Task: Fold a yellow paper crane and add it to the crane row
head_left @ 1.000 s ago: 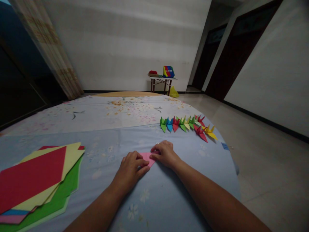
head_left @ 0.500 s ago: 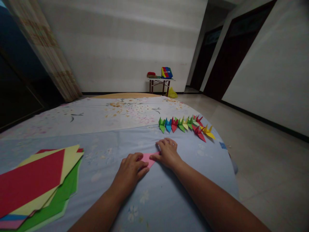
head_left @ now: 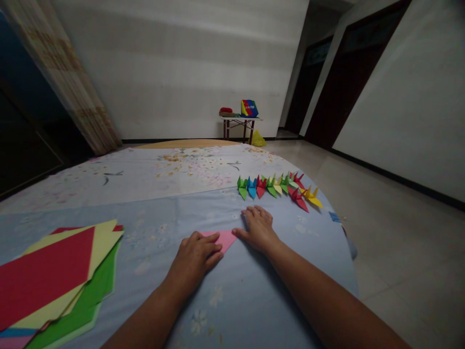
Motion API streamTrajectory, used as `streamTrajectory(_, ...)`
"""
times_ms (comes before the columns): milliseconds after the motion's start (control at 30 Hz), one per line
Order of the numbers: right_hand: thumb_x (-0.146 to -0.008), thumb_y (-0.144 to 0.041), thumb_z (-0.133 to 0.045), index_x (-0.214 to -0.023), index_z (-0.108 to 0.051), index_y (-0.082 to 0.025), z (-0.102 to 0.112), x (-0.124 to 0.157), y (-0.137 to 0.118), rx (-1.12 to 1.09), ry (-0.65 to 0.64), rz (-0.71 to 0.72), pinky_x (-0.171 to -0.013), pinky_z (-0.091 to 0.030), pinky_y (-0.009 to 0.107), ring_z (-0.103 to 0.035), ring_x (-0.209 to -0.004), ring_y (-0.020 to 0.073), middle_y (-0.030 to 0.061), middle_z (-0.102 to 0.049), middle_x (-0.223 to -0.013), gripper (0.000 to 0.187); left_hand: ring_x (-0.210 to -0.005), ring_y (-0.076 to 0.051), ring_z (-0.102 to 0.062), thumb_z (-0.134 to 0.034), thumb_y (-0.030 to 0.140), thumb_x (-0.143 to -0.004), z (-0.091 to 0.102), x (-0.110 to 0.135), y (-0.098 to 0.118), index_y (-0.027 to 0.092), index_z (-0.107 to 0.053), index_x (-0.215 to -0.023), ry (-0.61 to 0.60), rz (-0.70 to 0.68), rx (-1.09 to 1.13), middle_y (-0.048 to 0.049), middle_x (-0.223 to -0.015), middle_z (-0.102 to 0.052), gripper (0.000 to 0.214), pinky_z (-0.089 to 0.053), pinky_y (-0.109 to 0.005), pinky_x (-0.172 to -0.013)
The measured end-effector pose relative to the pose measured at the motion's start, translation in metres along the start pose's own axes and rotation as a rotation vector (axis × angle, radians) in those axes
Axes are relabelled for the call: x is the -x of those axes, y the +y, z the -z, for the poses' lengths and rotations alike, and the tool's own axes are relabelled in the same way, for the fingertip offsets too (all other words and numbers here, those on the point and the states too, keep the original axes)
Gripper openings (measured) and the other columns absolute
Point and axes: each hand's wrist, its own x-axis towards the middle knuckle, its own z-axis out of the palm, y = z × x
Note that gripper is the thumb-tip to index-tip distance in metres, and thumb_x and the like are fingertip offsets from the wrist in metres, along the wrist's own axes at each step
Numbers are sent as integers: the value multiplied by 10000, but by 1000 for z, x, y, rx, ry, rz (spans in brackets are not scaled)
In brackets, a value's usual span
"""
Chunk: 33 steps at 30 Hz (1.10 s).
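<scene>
A pink sheet of paper (head_left: 227, 238), folded to a triangle, lies flat on the blue cloth between my hands. My left hand (head_left: 199, 252) rests over its left part with fingers stretched out, pressing it down and hiding that side. At the triangle's right corner is the thumb of my right hand (head_left: 258, 229); its other fingers are spread on the cloth beyond, holding nothing. Behind my right hand stand several folded paper cranes in a row, among them a blue crane (head_left: 252, 187), a red crane (head_left: 298, 198) and a yellow crane (head_left: 313, 197).
A fanned stack of coloured paper (head_left: 54, 271) lies at the left. The round table wears a flowered tablecloth (head_left: 145, 252), its right edge curving beside the cranes. Against the far wall, a small table (head_left: 242, 119) bears a colourful bag (head_left: 249, 108).
My right hand has slid a little to the right along the pink paper, its thumb now at the corner. More of the paper shows. My left hand stays nearly in place.
</scene>
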Motion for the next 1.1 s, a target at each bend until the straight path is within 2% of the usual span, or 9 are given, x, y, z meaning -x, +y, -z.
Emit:
streamTrajectory(233,-715,-534,-577,-1245,-467,-217,5,-9,34,0,25,-99,-1001,-184,495,-267,-1265,319,106,-414,-1346,627,-962,-221,-505,-548,389,-826,1,0,0,305,-679,-971,-4,3,21,24,-1227,-593,213,-378,-386,-824)
streamTrajectory(300,-711,-509,-592,-1234,-476,-225,6,-11,41,-22,69,-109,-1007,-191,480,-279,-1260,306,91,-426,-1337,606,-961,-223,-506,-543,393,-828,1,0,0,310,-677,-967,3,0,21,27,-1228,-592,210,-376,-390,-817)
streamTrajectory(433,-774,-517,-515,-1235,-468,-226,6,-10,30,-78,210,-54,-1032,-171,447,-266,-1273,265,78,-417,-1343,547,-949,-224,-509,-552,388,-822,-1,0,-1,306,-671,-969,12,-7,19,22,-1215,-601,206,-374,-388,-800)
streamTrajectory(500,-751,-571,-515,-1244,-459,-210,4,-6,16,-88,180,14,-1038,-158,452,-242,-1288,277,93,-401,-1356,614,-953,-222,-506,-563,374,-816,-1,0,-1,297,-667,-967,17,-11,21,15,-1213,-603,199,-370,-384,-808)
streamTrajectory(567,-739,-595,-510,-1274,-431,-191,0,-2,2,-73,96,72,-1042,-140,460,-222,-1299,288,113,-380,-1369,675,-950,-219,-503,-564,362,-815,-1,1,1,288,-667,-941,19,-9,20,12,-1211,-602,179,-367,-381,-816)
streamTrajectory(667,-718,-625,-509,-1287,-420,-186,-3,0,-7,-50,-3,84,-1038,-124,475,-203,-1304,305,125,-362,-1379,725,-961,-219,-497,-549,361,-822,-1,1,2,274,-658,-927,17,3,22,3,-1208,-601,175,-363,-380,-832)
streamTrajectory(933,-669,-622,-580,-1254,-449,-244,6,-9,18,-38,-103,-57,-1009,-162,489,-191,-1301,317,98,-344,-1394,709,-994,-213,-486,-565,377,-813,-4,2,-4,262,-568,-1144,46,41,75,-13,-1221,-589,351,-373,-368,-871)
streamTrajectory(1100,-691,-530,-610,-1270,-424,-263,12,-7,20,-76,-96,-58,-1012,-173,476,-174,-1316,292,84,-334,-1398,664,-1031,-233,-475,-553,391,-820,-4,1,-4,269,-556,-1181,22,42,34,-12,-1253,-570,382,-372,-389,-871)
